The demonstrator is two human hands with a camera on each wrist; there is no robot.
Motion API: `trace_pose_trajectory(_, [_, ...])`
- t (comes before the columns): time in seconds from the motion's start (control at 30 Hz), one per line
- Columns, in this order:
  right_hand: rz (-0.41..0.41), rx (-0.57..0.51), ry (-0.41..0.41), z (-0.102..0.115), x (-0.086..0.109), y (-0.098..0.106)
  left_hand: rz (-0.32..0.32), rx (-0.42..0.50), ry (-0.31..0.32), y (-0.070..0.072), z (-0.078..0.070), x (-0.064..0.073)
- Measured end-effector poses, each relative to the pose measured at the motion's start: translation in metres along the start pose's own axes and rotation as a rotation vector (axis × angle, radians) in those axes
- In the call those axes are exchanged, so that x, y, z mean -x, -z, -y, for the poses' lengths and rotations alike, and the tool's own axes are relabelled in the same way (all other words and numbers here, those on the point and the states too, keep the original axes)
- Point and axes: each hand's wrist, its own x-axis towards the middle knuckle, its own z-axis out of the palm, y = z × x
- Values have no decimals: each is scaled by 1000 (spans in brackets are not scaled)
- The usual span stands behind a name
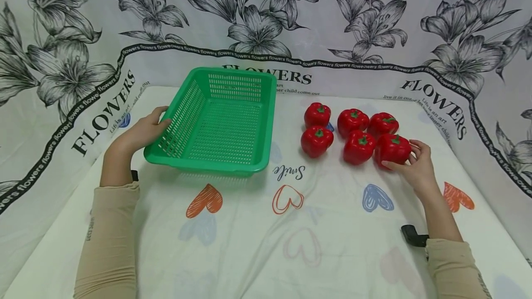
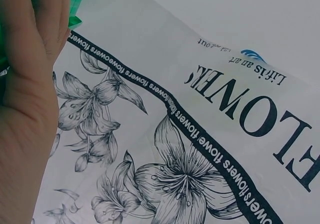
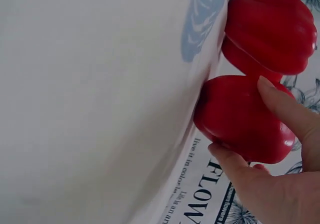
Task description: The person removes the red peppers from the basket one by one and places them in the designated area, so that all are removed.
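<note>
A green plastic basket (image 1: 226, 133) with slotted walls stands at the left of the table, nothing inside it. My left hand (image 1: 145, 128) grips its left rim, thumb over the edge; in the left wrist view that hand (image 2: 30, 59) covers most of the green plastic. On the right, my right hand (image 1: 417, 165) holds the front-right red bell pepper (image 1: 392, 150) between thumb and fingers. The right wrist view shows the same pepper (image 3: 242, 116) with the thumb on one side and a finger on the other. Several more red bell peppers (image 1: 358, 147) stand close beside it.
A white cloth (image 1: 249, 243) with printed hearts covers the table. Behind it hangs a flower-printed sheet (image 1: 266, 22) with a black lettered band. Two peppers, one a red pepper (image 1: 317, 142), stand between the basket and the main cluster.
</note>
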Motion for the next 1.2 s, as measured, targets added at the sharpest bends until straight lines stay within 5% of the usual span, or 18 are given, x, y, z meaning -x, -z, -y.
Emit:
trace_pose_trajectory(0.5, [26,14,62,-2,3,0,-1,-19,5,-2,0,4])
trace_pose_trajectory(0.93, [26,35,25,-5,-1,4,-4,-18,12,-1,0,5])
trace_pose_trajectory(1.2, [-10,181,86,14,11,0,-5,-27,8,-1,0,5])
